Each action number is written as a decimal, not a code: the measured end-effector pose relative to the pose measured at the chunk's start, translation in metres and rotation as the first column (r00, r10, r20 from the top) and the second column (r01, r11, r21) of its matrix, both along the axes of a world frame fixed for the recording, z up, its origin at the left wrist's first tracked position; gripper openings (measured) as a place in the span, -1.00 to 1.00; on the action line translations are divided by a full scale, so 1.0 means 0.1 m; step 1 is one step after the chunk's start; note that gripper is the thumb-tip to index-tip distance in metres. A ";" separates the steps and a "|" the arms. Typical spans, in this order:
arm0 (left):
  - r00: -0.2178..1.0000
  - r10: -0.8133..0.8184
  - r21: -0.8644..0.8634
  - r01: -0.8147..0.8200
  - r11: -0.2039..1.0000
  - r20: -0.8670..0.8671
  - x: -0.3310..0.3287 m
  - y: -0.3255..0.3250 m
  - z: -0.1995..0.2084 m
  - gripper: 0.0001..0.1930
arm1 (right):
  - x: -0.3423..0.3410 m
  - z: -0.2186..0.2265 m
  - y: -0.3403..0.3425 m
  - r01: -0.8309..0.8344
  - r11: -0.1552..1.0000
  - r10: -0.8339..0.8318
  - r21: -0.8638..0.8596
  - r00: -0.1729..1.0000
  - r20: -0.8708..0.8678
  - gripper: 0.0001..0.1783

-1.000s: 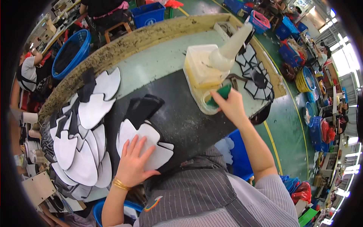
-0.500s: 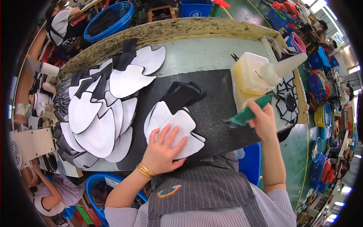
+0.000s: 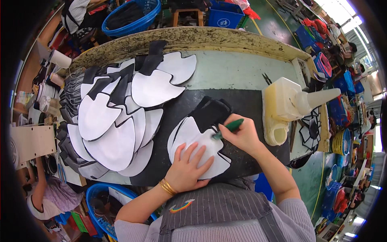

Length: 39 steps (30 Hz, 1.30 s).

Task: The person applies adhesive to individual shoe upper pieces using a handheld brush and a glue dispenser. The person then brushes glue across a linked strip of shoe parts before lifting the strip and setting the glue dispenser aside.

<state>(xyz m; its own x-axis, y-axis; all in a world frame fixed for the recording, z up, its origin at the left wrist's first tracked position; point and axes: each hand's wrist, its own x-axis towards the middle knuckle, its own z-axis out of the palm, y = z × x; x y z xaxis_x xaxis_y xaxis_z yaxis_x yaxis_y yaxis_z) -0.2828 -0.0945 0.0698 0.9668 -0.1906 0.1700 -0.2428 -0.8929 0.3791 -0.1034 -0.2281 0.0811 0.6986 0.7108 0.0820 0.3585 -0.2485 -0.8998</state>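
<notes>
A small stack of white, black-edged shoe-upper pieces (image 3: 189, 131) with black straps (image 3: 211, 109) lies on the black mat (image 3: 246, 103). My left hand (image 3: 188, 171) rests flat over its near part, fingers spread. In my right hand (image 3: 246, 135) is a green-handled brush (image 3: 233, 125), its tip at the upper right edge of the top white piece. The fingers hide part of the handle. To the right stands a squarish translucent glue bottle (image 3: 283, 97) with yellowish liquid, a pale cone-shaped nozzle and a small open cup (image 3: 277, 134) at its near side.
Overlapping white pieces (image 3: 111, 143) with black straps heap up on the left. A raised worn board (image 3: 193, 38) edges the far side of the table. Small scissors (image 3: 267, 79) lie behind the bottle. Black-edged pieces (image 3: 310, 131) sit at right; a blue basket (image 3: 94, 193) stands below left.
My right hand has brought the brush leftward from beside the glue bottle onto the top white piece. My left hand stays on the stack. The whole view has shifted slightly.
</notes>
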 end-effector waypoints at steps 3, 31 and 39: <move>0.999 0.000 -0.003 0.000 1.000 0.045 0.04 0.01 -0.04 -0.38 | 0.12 0.09 0.10 0.007 1.000 -0.008 0.015 0.999 0.049 -0.80; 0.998 -0.019 -0.012 0.020 1.000 0.056 0.05 -0.01 -0.02 -0.53 | -0.36 0.05 -0.48 -0.119 0.993 0.119 -0.028 0.993 0.021 -0.80; 0.996 -0.010 0.012 0.009 1.000 0.085 0.04 0.03 -0.01 -0.52 | -0.35 -0.02 -0.58 -0.190 0.980 0.176 -0.066 0.969 -0.172 -0.82</move>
